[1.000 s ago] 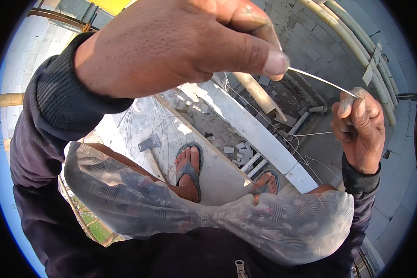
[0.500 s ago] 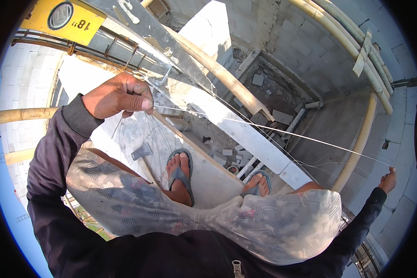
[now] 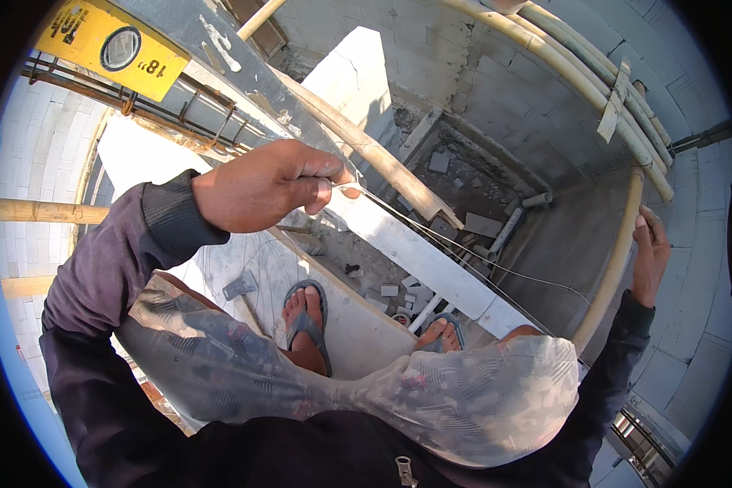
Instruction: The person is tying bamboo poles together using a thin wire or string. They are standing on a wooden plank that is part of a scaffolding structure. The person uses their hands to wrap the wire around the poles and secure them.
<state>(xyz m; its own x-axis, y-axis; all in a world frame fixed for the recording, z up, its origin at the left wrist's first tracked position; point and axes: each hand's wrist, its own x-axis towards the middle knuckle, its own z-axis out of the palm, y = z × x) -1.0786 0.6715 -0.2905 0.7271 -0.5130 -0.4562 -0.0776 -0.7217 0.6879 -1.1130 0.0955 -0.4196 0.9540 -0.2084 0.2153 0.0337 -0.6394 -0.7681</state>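
My left hand (image 3: 276, 185) is closed in a pinch on a thin pale string (image 3: 496, 267), above a narrow white block ledge (image 3: 415, 244). From its fingertips the string runs slackly down to the right, toward a bamboo pole (image 3: 618, 260). At the far right, my right hand (image 3: 651, 254) is beside that pole with its fingers loosely apart and slightly bent; no string shows in it. Whether its fingertips touch the pole is hard to tell. Below my left hand, a flat-bladed tool with a wooden handle (image 3: 240, 286) lies beside my sandalled foot.
A yellow spirit level (image 3: 122, 50) rests at the upper left by a grey beam (image 3: 248, 77) and steel rebar (image 3: 73, 77). A split bamboo piece (image 3: 374, 154) slants over a deep rubble-strewn pit (image 3: 455, 171). Bamboo poles (image 3: 561, 61) cross the upper right, before block walls.
My left hand has moved right and slightly down with the string. My right hand has come up and inward to the bamboo pole, and the taut string between the hands has gone slack.
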